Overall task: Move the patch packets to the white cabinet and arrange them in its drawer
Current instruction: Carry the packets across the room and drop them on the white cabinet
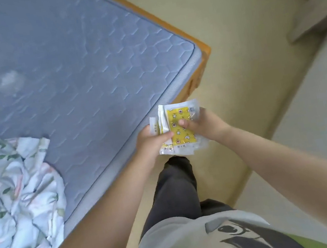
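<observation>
I had the patch packets [182,129] held as one loose stack at the centre of the frame, in the air just off the lower right edge of the bed [62,76]. My left hand [152,141] gripped the stack's left side, thumb laid across the front. My right hand [204,126] pinched the right side, thumb on the yellow star-printed top packet. The packets sat fanned and uneven.

I judged this the gather-and-carry step, since the white cabinet was not in view. The next move called for squaring the stack, then turning to find the cabinet without letting a packet slip. A floral cloth [11,183] lay crumpled at the lower left.
</observation>
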Motion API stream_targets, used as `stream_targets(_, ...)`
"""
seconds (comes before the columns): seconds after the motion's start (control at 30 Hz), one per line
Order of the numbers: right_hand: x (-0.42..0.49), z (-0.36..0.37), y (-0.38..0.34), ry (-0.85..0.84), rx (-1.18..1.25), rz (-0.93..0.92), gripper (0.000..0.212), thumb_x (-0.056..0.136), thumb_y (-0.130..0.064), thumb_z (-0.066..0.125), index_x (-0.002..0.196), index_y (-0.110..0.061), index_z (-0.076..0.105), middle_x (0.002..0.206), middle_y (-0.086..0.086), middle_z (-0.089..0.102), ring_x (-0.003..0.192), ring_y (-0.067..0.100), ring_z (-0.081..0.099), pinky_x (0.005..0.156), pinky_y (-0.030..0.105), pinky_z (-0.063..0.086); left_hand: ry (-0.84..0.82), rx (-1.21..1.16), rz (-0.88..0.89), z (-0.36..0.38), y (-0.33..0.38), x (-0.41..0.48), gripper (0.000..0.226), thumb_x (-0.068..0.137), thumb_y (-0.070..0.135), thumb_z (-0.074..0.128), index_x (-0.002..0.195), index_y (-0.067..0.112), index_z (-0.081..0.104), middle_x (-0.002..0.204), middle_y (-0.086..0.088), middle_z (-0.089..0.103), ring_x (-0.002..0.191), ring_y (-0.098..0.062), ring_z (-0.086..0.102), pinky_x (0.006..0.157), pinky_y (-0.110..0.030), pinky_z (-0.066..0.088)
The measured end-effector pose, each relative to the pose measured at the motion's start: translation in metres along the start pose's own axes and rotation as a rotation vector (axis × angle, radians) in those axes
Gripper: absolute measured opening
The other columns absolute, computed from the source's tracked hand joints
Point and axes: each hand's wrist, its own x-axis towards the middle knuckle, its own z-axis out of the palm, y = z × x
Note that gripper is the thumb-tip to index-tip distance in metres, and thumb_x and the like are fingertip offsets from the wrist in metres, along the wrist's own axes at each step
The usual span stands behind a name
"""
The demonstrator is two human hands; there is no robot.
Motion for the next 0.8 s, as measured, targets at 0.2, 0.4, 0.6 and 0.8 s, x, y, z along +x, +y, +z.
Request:
stream_targets(0.2, 0.050, -0.122, 0.003, -0.016, 0.341, 0.067, 0.017, 0.088, -0.013, 0.065, 0.104, -0.018, 0.063, 0.092, -0.013, 0.070, 0.080, -0.002, 0.069, 0.071, 0.013, 0.051, -0.180, 0.068, -0.013, 0.079, 0.084, 0.092, 0.023, 0.077, 0.001, 0.074, 0.093, 0.014, 0.066, 0.092, -0.005, 0.074, 0.086, -0.025, 0.071, 0.084, -0.044, 0.056)
stream_targets(0.4, 0.095, -0.230, 0.011, 0.151, 0.713, 0.221, 0.025, 0.087, -0.004, 0.064, 0.112, -0.006, 0.063, 0.105, 0.008, 0.071, 0.090, 0.021, 0.071, 0.072, 0.029, 0.058, -0.298, 0.120, 0.006, 0.160, 0.167, 0.163, 0.024, 0.077, 0.005, 0.074, 0.097, 0.015, 0.066, 0.100, -0.008, 0.073, 0.096, -0.028, 0.069, 0.093, -0.051, 0.051)
stream_targets(0.6, 0.137, -0.335, 0.032, 0.298, 0.887, 0.297, 0.024, 0.087, -0.005, 0.064, 0.111, -0.006, 0.064, 0.110, 0.012, 0.070, 0.096, 0.028, 0.070, 0.080, 0.040, 0.058, -0.309, 0.145, -0.012, 0.250, 0.240, 0.226, 0.020, 0.082, 0.007, 0.071, 0.099, 0.015, 0.066, 0.102, -0.007, 0.072, 0.099, -0.028, 0.068, 0.095, -0.052, 0.050)
stream_targets(0.8, 0.202, -0.466, 0.061, 0.311, 0.861, 0.312, 0.019, 0.087, -0.007, 0.066, 0.106, -0.011, 0.066, 0.105, 0.008, 0.073, 0.092, 0.025, 0.071, 0.077, 0.038, 0.058, -0.206, 0.152, -0.021, 0.356, 0.299, 0.299, 0.018, 0.076, 0.011, 0.076, 0.088, 0.020, 0.067, 0.096, -0.008, 0.072, 0.096, -0.032, 0.068, 0.090, -0.054, 0.051)
